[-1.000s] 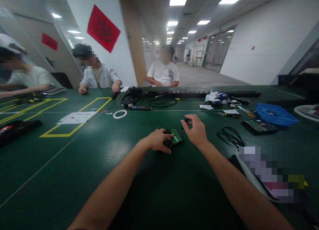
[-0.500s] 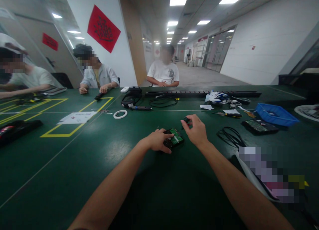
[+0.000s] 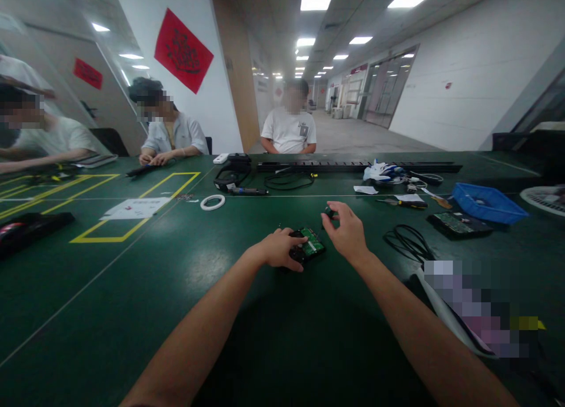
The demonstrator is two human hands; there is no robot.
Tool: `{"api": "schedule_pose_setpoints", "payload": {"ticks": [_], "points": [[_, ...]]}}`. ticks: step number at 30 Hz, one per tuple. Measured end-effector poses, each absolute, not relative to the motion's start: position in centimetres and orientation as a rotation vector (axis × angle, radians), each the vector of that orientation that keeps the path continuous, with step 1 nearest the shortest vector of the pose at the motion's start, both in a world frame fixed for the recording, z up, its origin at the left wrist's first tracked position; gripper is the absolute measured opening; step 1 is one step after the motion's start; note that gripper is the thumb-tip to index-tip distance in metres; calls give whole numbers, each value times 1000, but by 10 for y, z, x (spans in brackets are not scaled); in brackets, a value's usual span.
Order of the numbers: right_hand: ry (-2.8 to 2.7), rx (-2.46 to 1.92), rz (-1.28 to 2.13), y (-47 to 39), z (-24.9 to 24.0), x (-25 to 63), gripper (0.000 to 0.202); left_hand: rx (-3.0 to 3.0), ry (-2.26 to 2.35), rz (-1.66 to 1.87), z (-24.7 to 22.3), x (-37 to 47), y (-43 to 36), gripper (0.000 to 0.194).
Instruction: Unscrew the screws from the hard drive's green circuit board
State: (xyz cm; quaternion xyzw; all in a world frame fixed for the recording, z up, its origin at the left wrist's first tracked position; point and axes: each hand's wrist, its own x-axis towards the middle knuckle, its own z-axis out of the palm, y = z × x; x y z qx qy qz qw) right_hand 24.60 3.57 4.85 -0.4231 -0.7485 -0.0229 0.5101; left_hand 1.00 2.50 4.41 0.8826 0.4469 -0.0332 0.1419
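A hard drive [image 3: 314,242] with its green circuit board facing up lies on the table in front of me. My left hand [image 3: 282,247] grips it from the left, thumb along the near edge and fingers across the board, covering its left part. Just right of the drive and apart from it, my right hand [image 3: 345,226] is raised slightly, thumb and fingers pinching a small dark piece [image 3: 329,212]. Its kind is too small to make out.
On the right are a second hard drive [image 3: 459,224], a blue tray [image 3: 489,203], a coiled black cable [image 3: 408,242] and a screwdriver [image 3: 410,203]. A white tape ring [image 3: 212,203] and paper [image 3: 135,208] lie left. Several people sit around the table.
My hands and the hard drive stay almost still. Across the table on the left, a person's hands have come together over a dark object, which has shifted left.
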Motion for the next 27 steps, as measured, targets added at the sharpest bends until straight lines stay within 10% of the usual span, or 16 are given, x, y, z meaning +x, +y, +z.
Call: {"api": "schedule_pose_setpoints", "payload": {"ticks": [27], "points": [[-1856,-1042,-75,28,56,245,23,2505,1319,-126,52,13,20,102]]}}
